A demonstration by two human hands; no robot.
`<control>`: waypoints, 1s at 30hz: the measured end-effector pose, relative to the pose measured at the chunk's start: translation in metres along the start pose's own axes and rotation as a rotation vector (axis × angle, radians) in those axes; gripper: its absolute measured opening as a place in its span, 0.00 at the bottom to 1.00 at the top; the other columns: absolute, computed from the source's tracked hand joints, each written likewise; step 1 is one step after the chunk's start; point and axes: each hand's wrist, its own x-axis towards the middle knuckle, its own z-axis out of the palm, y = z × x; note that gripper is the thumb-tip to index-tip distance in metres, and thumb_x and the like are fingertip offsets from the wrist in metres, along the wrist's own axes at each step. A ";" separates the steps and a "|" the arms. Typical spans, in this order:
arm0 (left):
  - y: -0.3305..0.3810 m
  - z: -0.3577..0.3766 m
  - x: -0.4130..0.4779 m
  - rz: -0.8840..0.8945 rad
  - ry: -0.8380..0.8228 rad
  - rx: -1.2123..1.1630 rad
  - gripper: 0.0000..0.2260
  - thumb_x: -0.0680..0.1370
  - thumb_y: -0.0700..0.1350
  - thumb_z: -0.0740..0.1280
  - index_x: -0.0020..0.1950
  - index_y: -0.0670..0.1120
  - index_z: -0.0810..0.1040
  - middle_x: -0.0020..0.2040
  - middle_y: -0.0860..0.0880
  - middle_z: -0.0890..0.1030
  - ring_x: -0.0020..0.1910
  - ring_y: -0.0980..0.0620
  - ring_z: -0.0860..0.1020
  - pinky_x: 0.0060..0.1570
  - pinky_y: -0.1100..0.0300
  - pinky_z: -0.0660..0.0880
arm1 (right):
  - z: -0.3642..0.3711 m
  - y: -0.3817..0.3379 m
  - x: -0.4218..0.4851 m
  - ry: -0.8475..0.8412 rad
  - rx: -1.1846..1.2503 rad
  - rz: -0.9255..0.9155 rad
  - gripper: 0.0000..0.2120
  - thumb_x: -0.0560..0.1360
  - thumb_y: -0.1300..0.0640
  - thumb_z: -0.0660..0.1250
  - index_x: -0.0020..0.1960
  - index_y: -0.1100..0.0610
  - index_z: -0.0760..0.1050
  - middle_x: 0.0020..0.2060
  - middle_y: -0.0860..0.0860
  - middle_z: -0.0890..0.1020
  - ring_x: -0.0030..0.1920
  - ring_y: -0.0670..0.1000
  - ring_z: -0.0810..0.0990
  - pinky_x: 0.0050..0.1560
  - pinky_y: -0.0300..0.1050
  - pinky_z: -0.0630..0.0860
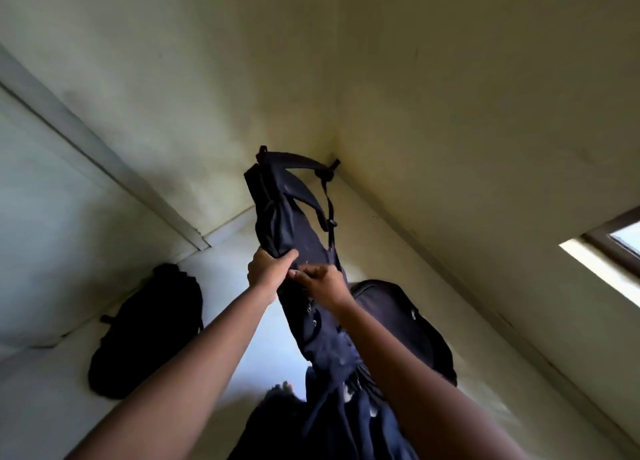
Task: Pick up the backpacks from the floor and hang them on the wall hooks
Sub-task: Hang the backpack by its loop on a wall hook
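While both arms reach up into the corner of the room, the scene reads as follows:

Left hand (268, 267): fingers curled tight round a bunched fold of dark fabric on the held backpack's left edge; thumb pressed across the front of the fold; a firm clench, nothing slack.

Right hand (320, 281): fingers bent and pinched on the cloth just beside the left hand; knuckles turned towards the camera; closed on the fabric, though how much cloth lies inside the grip cannot be told.

Held backpack (291, 217): dark navy, long and narrow as seen from below; raised high against the cream wall; its padded shoulder strap (304, 163) arches over the top; a thin webbing strap with a buckle hangs down its right side; zip pulls show lower on the body.

Wall hook (333, 165): small and dark, set in the corner where two walls meet; the shoulder strap's far end reaches it; whether the strap is seated over it cannot be told.

Backpack and fingers: both hands grip its middle; the strapped top rises above them towards the hook; the rest hangs below, between the forearms.

Black backpack (145, 331): lying on the floor at left, against the wall.

Second dark backpack (408, 321): just right of the held one, partly behind the right forearm.
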 end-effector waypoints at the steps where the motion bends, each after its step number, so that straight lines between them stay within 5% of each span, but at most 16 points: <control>1: 0.000 -0.005 0.003 0.021 0.035 0.033 0.21 0.69 0.49 0.71 0.58 0.41 0.76 0.58 0.38 0.80 0.58 0.38 0.77 0.54 0.52 0.74 | 0.001 -0.004 -0.001 -0.022 0.148 0.029 0.07 0.75 0.55 0.67 0.43 0.56 0.81 0.34 0.53 0.76 0.32 0.43 0.71 0.33 0.35 0.70; 5: -0.008 -0.017 0.012 0.126 0.032 0.202 0.19 0.73 0.47 0.68 0.60 0.40 0.74 0.58 0.36 0.79 0.59 0.36 0.75 0.56 0.49 0.73 | -0.013 -0.024 0.000 0.064 0.488 0.098 0.10 0.76 0.50 0.65 0.54 0.54 0.77 0.43 0.50 0.79 0.44 0.46 0.78 0.44 0.37 0.76; 8: -0.018 -0.028 0.011 0.263 -0.002 0.447 0.20 0.74 0.49 0.66 0.63 0.42 0.72 0.56 0.35 0.79 0.58 0.35 0.75 0.53 0.49 0.72 | -0.010 -0.047 0.004 0.071 0.395 0.092 0.28 0.71 0.41 0.68 0.66 0.54 0.71 0.57 0.49 0.78 0.58 0.48 0.77 0.49 0.40 0.76; 11: -0.035 -0.037 0.006 0.406 -0.061 0.733 0.21 0.75 0.51 0.63 0.66 0.45 0.70 0.54 0.37 0.80 0.55 0.35 0.77 0.50 0.48 0.74 | 0.004 -0.060 0.013 0.160 0.340 0.174 0.35 0.62 0.35 0.72 0.55 0.62 0.78 0.54 0.56 0.83 0.54 0.54 0.82 0.50 0.48 0.81; 14: -0.043 -0.048 0.006 0.446 -0.174 0.874 0.23 0.75 0.53 0.64 0.68 0.47 0.67 0.57 0.39 0.80 0.56 0.38 0.77 0.52 0.50 0.75 | 0.008 -0.055 0.019 0.262 0.365 0.273 0.26 0.65 0.43 0.74 0.46 0.66 0.77 0.39 0.55 0.81 0.42 0.56 0.82 0.41 0.48 0.79; 16: -0.048 -0.058 0.008 0.357 -0.417 0.830 0.29 0.74 0.56 0.66 0.71 0.47 0.62 0.64 0.41 0.76 0.62 0.41 0.74 0.57 0.53 0.72 | 0.011 -0.045 0.017 0.278 0.322 0.302 0.16 0.68 0.50 0.74 0.37 0.62 0.75 0.33 0.53 0.77 0.39 0.56 0.79 0.41 0.48 0.76; 18: -0.051 -0.066 0.003 0.188 -0.576 0.600 0.33 0.73 0.58 0.67 0.74 0.51 0.57 0.71 0.46 0.70 0.68 0.46 0.70 0.65 0.55 0.68 | 0.015 -0.032 0.014 0.266 0.238 0.319 0.17 0.69 0.52 0.74 0.31 0.60 0.70 0.30 0.54 0.76 0.35 0.55 0.77 0.40 0.48 0.73; 21: -0.048 -0.065 -0.010 0.192 -0.362 0.150 0.28 0.74 0.54 0.66 0.72 0.50 0.63 0.72 0.46 0.68 0.69 0.48 0.69 0.65 0.59 0.65 | 0.024 -0.018 0.005 0.166 0.078 0.270 0.21 0.67 0.48 0.74 0.36 0.66 0.74 0.33 0.58 0.77 0.34 0.54 0.75 0.37 0.50 0.73; 23: -0.038 -0.060 -0.015 0.304 -0.134 -0.009 0.20 0.75 0.49 0.66 0.66 0.47 0.71 0.68 0.45 0.73 0.61 0.48 0.75 0.57 0.62 0.68 | 0.029 -0.016 -0.002 0.107 -0.058 0.200 0.20 0.68 0.47 0.74 0.31 0.61 0.70 0.29 0.54 0.72 0.29 0.48 0.71 0.29 0.41 0.66; 26: -0.028 -0.058 -0.014 0.472 0.013 0.015 0.18 0.75 0.46 0.67 0.65 0.46 0.73 0.64 0.44 0.73 0.47 0.49 0.77 0.49 0.61 0.71 | 0.029 -0.016 -0.007 0.034 -0.196 0.118 0.25 0.70 0.48 0.73 0.25 0.55 0.60 0.21 0.47 0.64 0.20 0.43 0.61 0.23 0.37 0.55; 30: -0.039 -0.056 -0.009 0.634 0.184 0.224 0.20 0.75 0.46 0.67 0.67 0.49 0.71 0.57 0.44 0.74 0.48 0.43 0.76 0.48 0.53 0.75 | 0.006 -0.018 -0.010 -0.012 -0.334 0.100 0.24 0.71 0.46 0.70 0.28 0.59 0.64 0.25 0.51 0.65 0.26 0.47 0.62 0.26 0.39 0.55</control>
